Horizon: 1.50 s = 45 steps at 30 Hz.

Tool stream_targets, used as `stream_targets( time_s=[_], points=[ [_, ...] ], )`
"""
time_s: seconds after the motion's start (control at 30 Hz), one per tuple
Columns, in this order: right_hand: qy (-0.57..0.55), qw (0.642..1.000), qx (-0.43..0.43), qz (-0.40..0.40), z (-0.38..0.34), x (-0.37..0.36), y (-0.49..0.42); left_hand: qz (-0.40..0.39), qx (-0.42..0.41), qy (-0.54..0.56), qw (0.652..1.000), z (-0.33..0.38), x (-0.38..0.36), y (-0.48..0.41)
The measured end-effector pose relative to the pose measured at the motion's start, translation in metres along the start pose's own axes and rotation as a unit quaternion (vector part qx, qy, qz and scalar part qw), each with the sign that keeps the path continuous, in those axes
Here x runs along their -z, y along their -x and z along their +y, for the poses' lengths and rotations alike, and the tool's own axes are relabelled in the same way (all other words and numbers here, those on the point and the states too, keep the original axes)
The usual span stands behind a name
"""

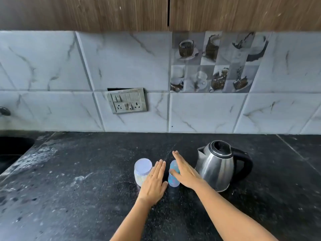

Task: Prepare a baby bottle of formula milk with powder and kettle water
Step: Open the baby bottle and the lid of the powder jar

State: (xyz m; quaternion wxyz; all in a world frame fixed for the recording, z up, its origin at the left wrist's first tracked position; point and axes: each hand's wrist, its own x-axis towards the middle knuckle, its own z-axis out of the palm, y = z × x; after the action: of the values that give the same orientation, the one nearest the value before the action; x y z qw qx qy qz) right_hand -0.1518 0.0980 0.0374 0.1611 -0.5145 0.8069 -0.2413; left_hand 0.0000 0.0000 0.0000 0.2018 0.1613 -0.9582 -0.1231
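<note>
The kettle [215, 169] on the right is polished, mirror-bright steel with a smooth black plastic handle [246, 164]. Left of it, the bottle [173, 180] and the jar [141, 171] look like translucent, softly shiny plastic. The counter [78, 180] is dark speckled stone, dulled by pale smears; the far wall tiles [52, 66] are smooth marble-look ceramic under matt wood-grain cabinets [86, 13].

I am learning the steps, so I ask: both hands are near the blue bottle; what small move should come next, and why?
Probably close the right hand round the blue bottle to hold it firm. Its fingers lie straight over the bottle, so nothing is gripped yet. The left hand is flat beside the jar, whose lid is on.
</note>
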Motion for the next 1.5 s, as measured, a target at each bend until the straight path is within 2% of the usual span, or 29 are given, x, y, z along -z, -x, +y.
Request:
stream_targets(
  time_s=[0.07,0.3,0.4,0.5,0.7,0.93,1.03,1.2,1.37,1.5],
  points=[
    [-0.008,1.0,-0.014,0.004,0.002,-0.003,-0.003,-0.068,0.053,0.08,0.993,0.002,-0.01,0.002],
    [-0.015,0.999,-0.032,0.033,0.009,-0.016,0.003,-0.101,0.161,0.182,0.965,0.006,-0.04,-0.011],
    [-0.039,0.998,-0.033,0.032,0.009,-0.017,0.002,-0.086,0.216,0.303,0.924,0.011,-0.042,-0.018],
    [-0.071,0.996,-0.032,0.04,0.012,-0.019,0.002,-0.076,0.256,0.364,0.892,0.013,-0.044,-0.021],
    [-0.082,0.996,-0.027,0.022,0.017,-0.015,0.002,-0.063,0.233,0.37,0.897,0.009,-0.051,-0.019],
    [-0.027,0.988,0.022,-0.148,0.022,0.013,-0.005,-0.086,0.205,0.361,0.905,0.008,-0.053,-0.016],
    [-0.002,0.98,0.035,-0.194,0.015,0.021,-0.009,-0.077,0.203,0.369,0.904,0.008,-0.052,-0.014],
    [0.076,0.982,0.022,-0.17,0.002,0.027,-0.01,-0.09,0.187,0.371,0.905,0.005,-0.05,-0.007],
    [0.052,0.967,0.075,-0.238,-0.001,0.035,-0.007,-0.122,0.166,0.357,0.911,0.0,-0.044,-0.004],
    [0.017,0.973,0.084,-0.212,0.0,0.043,-0.005,-0.134,0.164,0.355,0.91,0.0,-0.041,-0.002]
  ],
)
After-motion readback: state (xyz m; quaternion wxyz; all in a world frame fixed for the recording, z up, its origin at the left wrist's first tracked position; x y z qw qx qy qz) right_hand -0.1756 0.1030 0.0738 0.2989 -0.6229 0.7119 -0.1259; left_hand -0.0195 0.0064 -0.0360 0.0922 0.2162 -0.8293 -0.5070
